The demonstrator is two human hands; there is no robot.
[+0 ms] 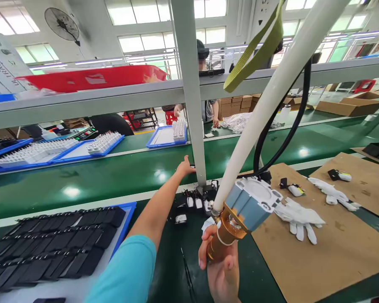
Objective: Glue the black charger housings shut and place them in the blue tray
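Observation:
My left hand (185,168) reaches out over the green conveyor belt (139,168), its fingertips partly hidden behind the metal post (192,97). A small dark thing shows at its fingers, too covered to name. My right hand (222,269) is wrapped from below around the copper-coloured cylinder of a pneumatic tool (252,204) with a blue-grey block on top. This tool joins a white pole and a black hose. Small black-and-white parts with wires (194,202) cluster at the foot of the post. Black tweezers (187,269) lie on the bench left of my right hand.
Rows of black cases (50,244) fill a blue-edged tray at left. White gloves (298,216) and small wired parts (292,188) lie on brown cardboard (328,252) at right. Trays of white pieces (104,143) stand beyond the belt, where a person (210,109) works. A shelf beam (113,99) crosses ahead.

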